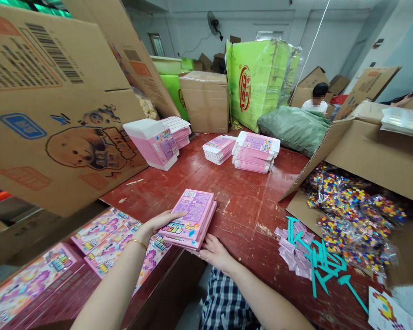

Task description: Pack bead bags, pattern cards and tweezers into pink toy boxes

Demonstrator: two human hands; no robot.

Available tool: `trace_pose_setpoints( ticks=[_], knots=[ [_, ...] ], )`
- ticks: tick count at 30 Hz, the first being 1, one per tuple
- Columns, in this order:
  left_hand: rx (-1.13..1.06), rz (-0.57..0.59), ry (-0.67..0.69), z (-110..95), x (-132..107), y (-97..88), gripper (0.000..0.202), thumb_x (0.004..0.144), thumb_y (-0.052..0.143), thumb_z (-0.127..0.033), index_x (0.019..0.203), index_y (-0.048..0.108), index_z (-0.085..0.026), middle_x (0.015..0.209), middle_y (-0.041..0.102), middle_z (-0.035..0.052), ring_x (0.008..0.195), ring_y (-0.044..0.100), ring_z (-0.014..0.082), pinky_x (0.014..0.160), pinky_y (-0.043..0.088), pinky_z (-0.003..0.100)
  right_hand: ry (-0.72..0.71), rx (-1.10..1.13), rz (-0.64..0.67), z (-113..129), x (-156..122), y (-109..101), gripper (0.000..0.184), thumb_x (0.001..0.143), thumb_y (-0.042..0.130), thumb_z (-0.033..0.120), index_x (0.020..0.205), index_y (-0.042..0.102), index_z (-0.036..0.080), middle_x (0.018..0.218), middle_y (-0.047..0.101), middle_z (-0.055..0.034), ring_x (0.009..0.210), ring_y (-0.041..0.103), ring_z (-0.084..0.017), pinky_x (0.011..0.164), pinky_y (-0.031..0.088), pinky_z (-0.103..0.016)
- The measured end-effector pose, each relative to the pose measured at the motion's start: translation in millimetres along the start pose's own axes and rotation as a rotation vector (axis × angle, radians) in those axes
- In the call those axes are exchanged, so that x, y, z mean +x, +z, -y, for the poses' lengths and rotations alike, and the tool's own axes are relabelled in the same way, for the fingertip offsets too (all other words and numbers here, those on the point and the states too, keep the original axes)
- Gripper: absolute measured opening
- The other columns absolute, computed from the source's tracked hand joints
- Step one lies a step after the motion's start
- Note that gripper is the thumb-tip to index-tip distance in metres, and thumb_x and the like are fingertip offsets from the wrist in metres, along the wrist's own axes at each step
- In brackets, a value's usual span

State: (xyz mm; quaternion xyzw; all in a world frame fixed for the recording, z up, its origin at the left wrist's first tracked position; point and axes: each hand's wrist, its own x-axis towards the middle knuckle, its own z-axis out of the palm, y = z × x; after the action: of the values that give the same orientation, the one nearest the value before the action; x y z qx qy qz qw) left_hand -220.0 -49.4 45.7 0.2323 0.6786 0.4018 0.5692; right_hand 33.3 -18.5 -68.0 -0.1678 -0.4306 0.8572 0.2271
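Two pink-and-purple printed boxes [189, 217], one stacked on the other, are held at the near edge of the red table. My left hand [161, 222] grips them from the left side, its thumb lying across the top face. At their lower right corner, my right hand [216, 251] has its fingers against the side and underneath, partly hidden. Just below and left, a large carton holds rows of similar packed pink boxes [103, 250]. Beyond the hands lie a stack of flat pink box blanks [254, 153] and a smaller stack [218, 149].
Right of my hands lie turquoise plastic hammer-shaped tools [325, 263] and lilac pieces [296, 247]. An open carton [375, 151] spills bags of colourful beads [354, 215]. A tall carton flap [72, 133] rises at left. A person [315, 103] sits far back.
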Motion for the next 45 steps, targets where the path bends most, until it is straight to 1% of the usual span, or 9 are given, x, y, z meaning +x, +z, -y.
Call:
trace_pose_setpoints(
  ticks=[6, 12, 17, 21, 27, 32, 39, 42, 45],
  knots=[
    [0.017, -0.013, 0.001, 0.5, -0.5, -0.7, 0.072, 0.051, 0.09, -0.058, 0.1, 0.073, -0.009, 0.092, 0.078, 0.0159, 0.075, 0.075, 0.0279, 0.069, 0.062, 0.032, -0.078, -0.031, 0.035, -2.3, -1.3, 2.3, 0.093, 0.064, 0.094, 0.052, 0.137, 0.044, 0.024, 0.149, 0.042, -0.0126, 0.13, 0.048, -0.032, 0.116, 0.031, -0.054],
    [0.02, 0.002, 0.009, -1.1, -2.5, 1.0, 0.069, 0.053, 0.09, -0.058, 0.098, 0.072, -0.009, 0.091, 0.078, 0.0154, 0.077, 0.075, 0.028, 0.07, 0.062, 0.032, -0.113, -0.039, 0.075, -0.7, -2.4, 2.7, 0.088, 0.07, 0.091, 0.05, 0.137, 0.041, 0.024, 0.152, 0.038, -0.0126, 0.133, 0.046, -0.031, 0.117, 0.03, -0.054],
    [0.025, -0.011, -0.003, -4.0, -5.1, 3.8, 0.072, 0.05, 0.09, -0.059, 0.099, 0.072, -0.009, 0.091, 0.078, 0.0147, 0.074, 0.075, 0.0271, 0.067, 0.061, 0.031, -0.113, -0.042, 0.063, -4.0, -0.6, 0.6, 0.09, 0.068, 0.092, 0.052, 0.137, 0.042, 0.023, 0.15, 0.04, -0.0133, 0.131, 0.048, -0.032, 0.116, 0.032, -0.054],
    [0.018, 0.001, 0.014, -0.7, -1.6, 0.9, 0.074, 0.05, 0.091, -0.058, 0.103, 0.072, -0.009, 0.094, 0.078, 0.0155, 0.077, 0.075, 0.0281, 0.07, 0.062, 0.032, -0.12, -0.043, 0.066, -8.2, 0.7, -1.3, 0.09, 0.069, 0.092, 0.053, 0.137, 0.041, 0.024, 0.151, 0.039, -0.0129, 0.13, 0.048, -0.032, 0.115, 0.034, -0.054],
    [0.009, 0.002, 0.005, 5.7, 3.8, -3.0, 0.071, 0.056, 0.088, -0.06, 0.103, 0.071, -0.01, 0.1, 0.077, 0.0172, 0.08, 0.076, 0.0291, 0.072, 0.063, 0.034, -0.11, -0.049, 0.05, -9.1, 0.8, -1.2, 0.089, 0.069, 0.091, 0.052, 0.137, 0.042, 0.024, 0.149, 0.041, -0.0126, 0.13, 0.048, -0.032, 0.114, 0.034, -0.055],
    [-0.008, -0.003, -0.019, 4.6, 3.8, -2.0, 0.071, 0.057, 0.09, -0.055, 0.108, 0.069, -0.01, 0.1, 0.077, 0.0163, 0.08, 0.076, 0.0287, 0.072, 0.064, 0.034, -0.105, -0.054, 0.035, -11.3, 1.1, -1.7, 0.091, 0.067, 0.091, 0.056, 0.137, 0.042, 0.025, 0.149, 0.04, -0.0127, 0.13, 0.048, -0.032, 0.114, 0.034, -0.054],
    [-0.009, -0.006, -0.023, 1.7, -0.8, -0.3, 0.064, 0.053, 0.092, -0.051, 0.097, 0.071, -0.01, 0.092, 0.078, 0.0149, 0.076, 0.075, 0.0275, 0.068, 0.063, 0.031, -0.111, -0.074, 0.046, -18.3, 4.0, -7.8, 0.098, 0.067, 0.09, 0.062, 0.141, 0.038, 0.022, 0.15, 0.04, -0.0157, 0.132, 0.047, -0.032, 0.114, 0.033, -0.054],
    [0.023, -0.009, -0.035, -1.0, -2.1, -0.4, 0.063, 0.055, 0.091, -0.054, 0.096, 0.07, -0.01, 0.09, 0.078, 0.0149, 0.073, 0.075, 0.0262, 0.067, 0.063, 0.03, -0.075, -0.085, 0.031, -21.4, 8.0, -9.5, 0.107, 0.06, 0.093, 0.063, 0.141, 0.038, 0.02, 0.151, 0.037, -0.0179, 0.132, 0.046, -0.034, 0.114, 0.034, -0.053],
    [0.065, -0.023, -0.074, -4.8, -2.2, -1.2, 0.067, 0.056, 0.089, -0.057, 0.099, 0.069, -0.009, 0.09, 0.078, 0.0157, 0.073, 0.075, 0.0267, 0.066, 0.063, 0.032, 0.04, -0.128, -0.039, -13.0, 4.1, -11.1, 0.107, 0.054, 0.094, 0.063, 0.138, 0.044, 0.019, 0.151, 0.037, -0.0196, 0.131, 0.048, -0.036, 0.111, 0.039, -0.054]
  ],
)
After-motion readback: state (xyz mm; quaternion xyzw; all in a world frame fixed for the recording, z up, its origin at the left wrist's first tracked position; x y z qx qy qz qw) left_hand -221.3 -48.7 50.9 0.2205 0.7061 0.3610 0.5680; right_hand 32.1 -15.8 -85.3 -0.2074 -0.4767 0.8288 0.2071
